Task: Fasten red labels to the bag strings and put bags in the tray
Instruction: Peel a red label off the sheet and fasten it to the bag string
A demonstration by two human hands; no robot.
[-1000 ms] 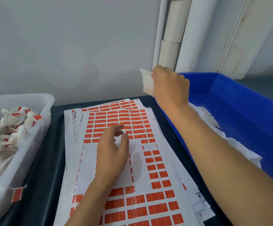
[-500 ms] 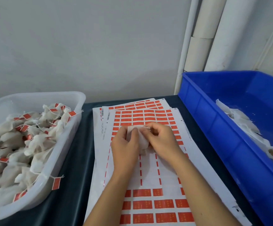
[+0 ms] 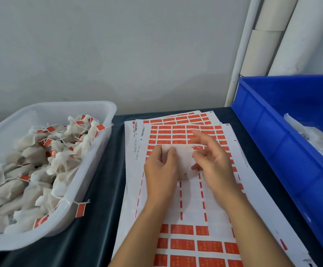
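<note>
Bags [image 3: 31,170], many tagged, are piled in the tray [image 3: 106,112] at the desk's left edge; one bag [image 3: 181,157] is pinched by the left grip [image 3: 161,170], unlabelled yet; right grip [image 3: 212,160] spread, nothing held.

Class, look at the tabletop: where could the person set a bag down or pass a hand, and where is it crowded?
Free: the dark cloth strip between the white tray and the label sheets, and the blue bin's bare floor toward the wall. Crowded: the tray, heaped with labelled bags, and the sheets under both hands.
</note>
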